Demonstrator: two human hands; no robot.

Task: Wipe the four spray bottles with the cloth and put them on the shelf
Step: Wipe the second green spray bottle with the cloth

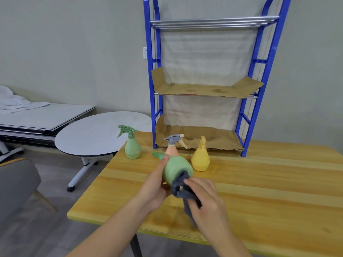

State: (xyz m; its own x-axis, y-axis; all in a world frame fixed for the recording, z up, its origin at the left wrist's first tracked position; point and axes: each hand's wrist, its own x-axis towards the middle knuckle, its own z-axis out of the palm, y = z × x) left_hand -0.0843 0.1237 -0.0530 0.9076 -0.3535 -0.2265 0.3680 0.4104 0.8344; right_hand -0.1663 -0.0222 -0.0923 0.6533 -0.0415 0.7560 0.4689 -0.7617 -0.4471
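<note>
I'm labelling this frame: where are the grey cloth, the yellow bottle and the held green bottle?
grey cloth [179,188], head view, bunched upper folds
yellow pear-shaped spray bottle [200,160], head view, belly
held green plastic spray bottle [176,166], head view, body

The setting appeared to be a plain office-like room: bare grey-green walls, a yellow wooden table [259,182], a round white pedestal table on castors [96,134], a blue metal rack lined with cardboard [204,89], and a grey upholstered chair [16,182].
</note>
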